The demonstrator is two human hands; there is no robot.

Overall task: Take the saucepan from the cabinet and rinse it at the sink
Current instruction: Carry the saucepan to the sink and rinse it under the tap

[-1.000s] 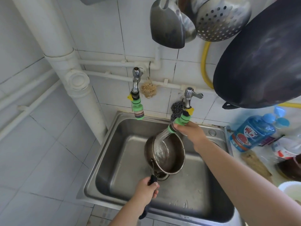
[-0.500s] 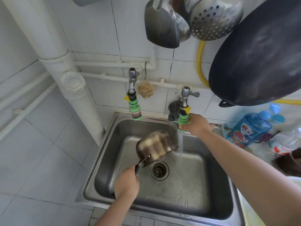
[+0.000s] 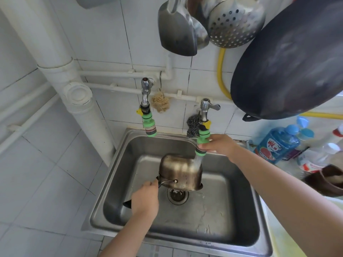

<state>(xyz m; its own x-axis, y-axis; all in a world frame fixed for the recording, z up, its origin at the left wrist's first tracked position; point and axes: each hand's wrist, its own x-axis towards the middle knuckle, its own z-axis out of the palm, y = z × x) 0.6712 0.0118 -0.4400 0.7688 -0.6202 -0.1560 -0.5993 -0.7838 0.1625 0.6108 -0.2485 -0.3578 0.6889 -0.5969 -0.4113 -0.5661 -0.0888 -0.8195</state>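
Over sink (image 3: 118,175), left hand (image 3: 144,199) holds upturned saucepan (image 3: 181,170) under water

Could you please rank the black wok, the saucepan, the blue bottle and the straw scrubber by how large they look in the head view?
1. black wok, though nearest the camera
2. saucepan
3. blue bottle
4. straw scrubber

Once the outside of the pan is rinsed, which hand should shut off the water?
Right. The right hand already holds the green nozzle just under the right tap's lever. The left hand is occupied gripping the upturned saucepan by its handle.
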